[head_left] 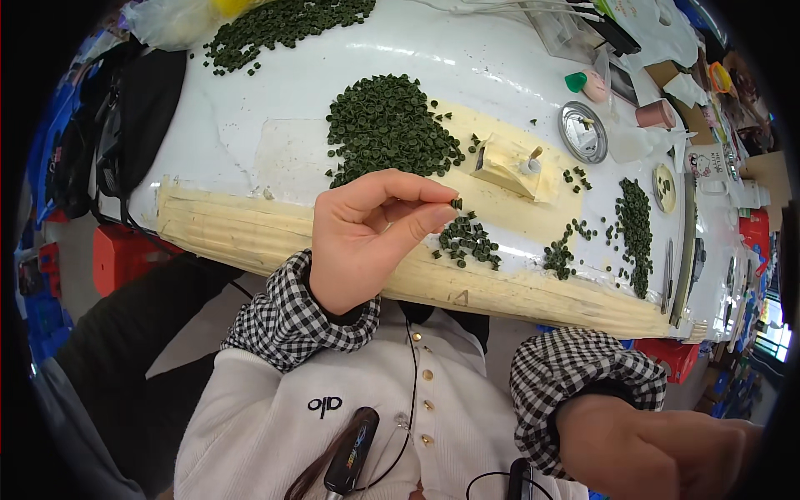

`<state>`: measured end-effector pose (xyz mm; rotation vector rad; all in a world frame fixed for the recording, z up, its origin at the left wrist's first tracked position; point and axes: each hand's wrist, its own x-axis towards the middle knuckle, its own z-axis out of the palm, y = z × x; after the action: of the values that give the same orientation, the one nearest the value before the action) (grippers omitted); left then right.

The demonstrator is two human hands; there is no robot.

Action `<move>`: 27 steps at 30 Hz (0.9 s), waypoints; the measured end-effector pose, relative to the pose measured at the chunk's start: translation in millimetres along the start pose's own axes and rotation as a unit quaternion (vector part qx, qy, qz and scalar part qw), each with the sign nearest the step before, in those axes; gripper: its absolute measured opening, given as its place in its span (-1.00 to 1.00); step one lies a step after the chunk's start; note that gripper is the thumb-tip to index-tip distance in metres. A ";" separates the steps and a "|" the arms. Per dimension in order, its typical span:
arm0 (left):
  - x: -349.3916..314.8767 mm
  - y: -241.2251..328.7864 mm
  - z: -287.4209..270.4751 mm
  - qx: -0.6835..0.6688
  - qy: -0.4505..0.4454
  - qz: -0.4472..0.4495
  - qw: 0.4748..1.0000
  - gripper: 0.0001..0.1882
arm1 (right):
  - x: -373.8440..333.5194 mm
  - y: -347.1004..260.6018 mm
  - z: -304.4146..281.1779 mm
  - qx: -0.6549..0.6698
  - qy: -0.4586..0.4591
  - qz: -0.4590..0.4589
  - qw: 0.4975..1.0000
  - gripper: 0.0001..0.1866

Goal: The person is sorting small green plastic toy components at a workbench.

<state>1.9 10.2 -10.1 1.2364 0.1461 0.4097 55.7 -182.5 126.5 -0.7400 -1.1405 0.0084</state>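
Part (pixel 456 203): 1, dark green, small; over the desk (pixel 242 108), right of the left hand. Left hand (pixel 362 237): thumb and forefinger pinched on it. Right hand (pixel 654 442): near right, blurred; grip cannot be told. Risks: so slight a pinch could let the part slip and vanish into the near cluster (pixel 468 241); a low cuff (pixel 292 321) could brush pieces off the near edge. Materials: pile (pixel 383 125), squat, cup-like, apparently moulded; block (pixel 500 172), wedge-like, tape-wrapped, white peg (pixel 530 167) atop; dish (pixel 573 137), round, shiny metal; edge tape (pixel 217 215), cream, wrinkled.
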 end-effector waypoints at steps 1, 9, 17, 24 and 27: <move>-0.4 0.2 -0.7 0.000 0.001 0.000 1.000 -0.81 | -0.4 2.6 1.0 -0.006 -0.002 0.001 1.000 -0.86; 3.6 9.7 4.4 -0.001 -0.002 -0.015 1.000 -0.82 | -18.3 42.5 -35.6 -0.399 0.061 0.046 0.914 -0.89; 9.1 10.2 7.1 0.077 -0.012 0.015 0.997 -0.82 | -26.1 101.1 -71.9 -0.633 -0.063 0.156 0.755 -0.86; 8.0 8.6 7.3 0.082 -0.011 0.017 0.996 -0.82 | -26.2 108.0 -71.5 -0.640 -0.108 0.172 0.741 -0.85; 7.8 6.8 7.3 0.086 -0.015 0.023 0.996 -0.83 | -24.9 102.5 -68.8 -0.631 -0.051 0.112 0.766 -0.84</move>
<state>10.0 8.5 -0.4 1.4167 0.1298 0.4261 137.6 -149.5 36.7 -2.1004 -1.0555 -0.5814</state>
